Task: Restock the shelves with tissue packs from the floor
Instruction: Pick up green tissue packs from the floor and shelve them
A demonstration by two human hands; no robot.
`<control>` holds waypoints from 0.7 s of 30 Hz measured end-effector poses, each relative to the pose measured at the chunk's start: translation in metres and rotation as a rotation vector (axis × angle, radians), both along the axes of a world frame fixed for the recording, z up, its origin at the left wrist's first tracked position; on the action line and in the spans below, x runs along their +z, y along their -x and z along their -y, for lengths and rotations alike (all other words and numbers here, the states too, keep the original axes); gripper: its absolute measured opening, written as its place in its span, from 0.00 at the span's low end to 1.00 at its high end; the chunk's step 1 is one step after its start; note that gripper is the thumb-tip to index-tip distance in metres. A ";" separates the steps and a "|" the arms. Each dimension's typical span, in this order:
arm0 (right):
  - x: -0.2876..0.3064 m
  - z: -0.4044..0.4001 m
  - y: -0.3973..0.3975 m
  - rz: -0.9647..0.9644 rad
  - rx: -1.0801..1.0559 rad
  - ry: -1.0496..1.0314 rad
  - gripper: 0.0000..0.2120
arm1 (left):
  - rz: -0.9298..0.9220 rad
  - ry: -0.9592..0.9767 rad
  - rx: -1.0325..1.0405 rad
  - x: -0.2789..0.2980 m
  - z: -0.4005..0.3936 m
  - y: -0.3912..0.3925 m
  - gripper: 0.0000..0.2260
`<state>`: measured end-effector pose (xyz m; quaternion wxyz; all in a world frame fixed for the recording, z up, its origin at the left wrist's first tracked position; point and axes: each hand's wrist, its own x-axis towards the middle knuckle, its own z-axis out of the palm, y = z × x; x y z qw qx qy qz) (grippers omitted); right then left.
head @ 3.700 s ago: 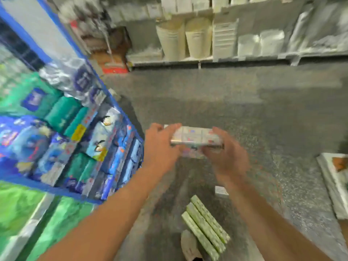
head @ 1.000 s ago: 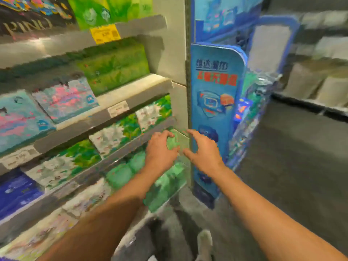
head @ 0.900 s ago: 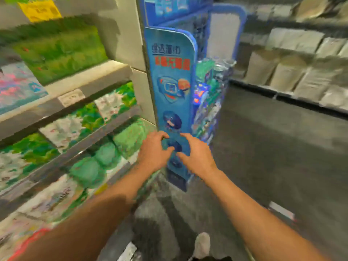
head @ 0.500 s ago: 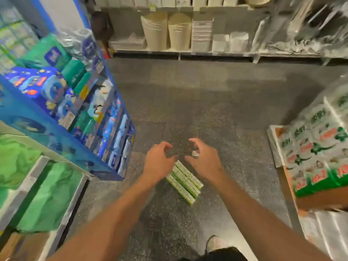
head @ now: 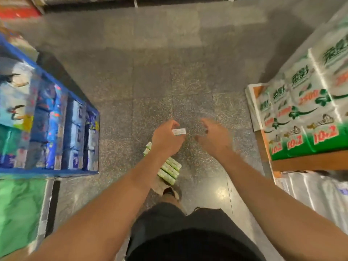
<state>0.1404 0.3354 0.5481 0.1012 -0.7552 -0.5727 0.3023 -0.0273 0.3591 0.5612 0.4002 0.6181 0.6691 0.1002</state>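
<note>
Several long green tissue packs (head: pixel 170 169) lie side by side on the grey floor, partly under my left forearm. A small white pack (head: pixel 179 132) shows right at the fingertips of my left hand (head: pixel 165 139), whose fingers are curled. Whether they hold the pack or it lies on the floor just beyond them cannot be told. My right hand (head: pixel 213 137) hovers a little to the right with loosely curled fingers and nothing in it.
A blue display rack (head: pixel 56 129) full of blue packs stands on the left, with green packs (head: pixel 18 210) below it. Stacked white and green tissue bundles (head: pixel 308 113) sit on a wooden pallet (head: pixel 301 162) on the right. My legs and one shoe (head: pixel 170 192) are below.
I have turned from the shelf to the floor and my view has tipped further down. Both hands have dropped toward the packs, and the left hand now reaches the small white pack.
</note>
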 end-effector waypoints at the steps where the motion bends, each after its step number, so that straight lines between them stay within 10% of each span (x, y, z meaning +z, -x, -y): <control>1: -0.004 -0.011 0.002 0.002 -0.017 0.002 0.31 | -0.007 0.016 -0.012 -0.006 -0.014 0.001 0.19; 11: -0.158 -0.149 0.012 0.039 0.000 0.180 0.25 | -0.059 0.132 0.027 -0.128 -0.147 0.007 0.19; 21: -0.528 -0.265 0.019 0.140 0.282 0.451 0.37 | -0.119 0.391 0.168 -0.466 -0.217 -0.006 0.25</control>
